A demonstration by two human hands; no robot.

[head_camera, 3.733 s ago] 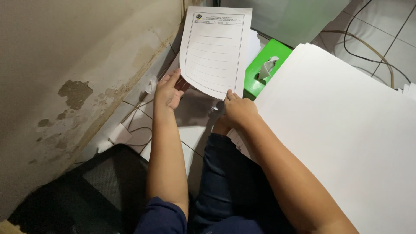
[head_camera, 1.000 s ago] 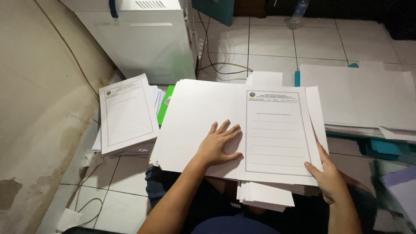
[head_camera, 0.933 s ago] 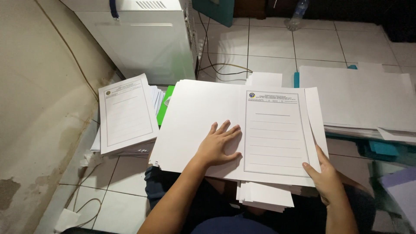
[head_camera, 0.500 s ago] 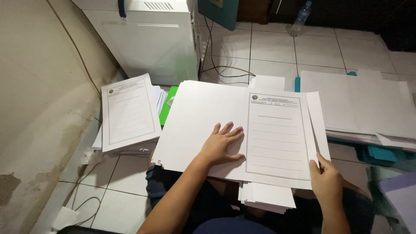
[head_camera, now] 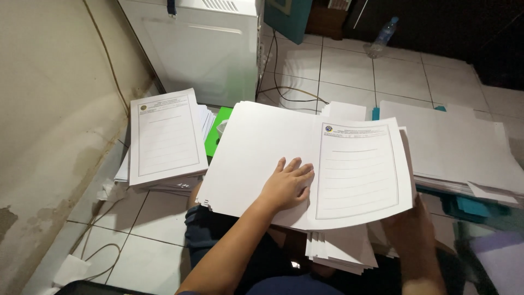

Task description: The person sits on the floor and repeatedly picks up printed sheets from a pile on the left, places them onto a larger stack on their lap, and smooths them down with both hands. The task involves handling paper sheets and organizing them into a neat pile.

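Wall (head_camera: 49, 109) of stained plaster fills the left edge, and a thin cable (head_camera: 103, 60) runs down it toward the tiled floor (head_camera: 349, 65). Just beside the wall lies a stack of lined forms (head_camera: 164, 139), printed side up, squared off on the tiles and well apart from the papers in hand. A green box (head_camera: 218, 128) peeks out between that stack and the large pile of sheets (head_camera: 262, 147) resting across the person's lap, blank side up on its left half. The left hand (head_camera: 286, 186) lies flat on this pile, palm down, fingers (head_camera: 297, 169) straight and only slightly spread, gripping nothing; to judge by its placing it pins the sheets so they do not slide. Touching its fingertips on the right is the lined form (head_camera: 360, 175), topmost on the pile and facing up. The right hand (head_camera: 409, 229) sits under the lower right corner of that form (mostly in shadow and partly hidden by the paper), seemingly supporting the edge from below; whether its fingers are curled round the sheets or lie loose cannot be told. Farther right, another broad paper stack (head_camera: 458, 153) rests over teal folders (head_camera: 469, 205).
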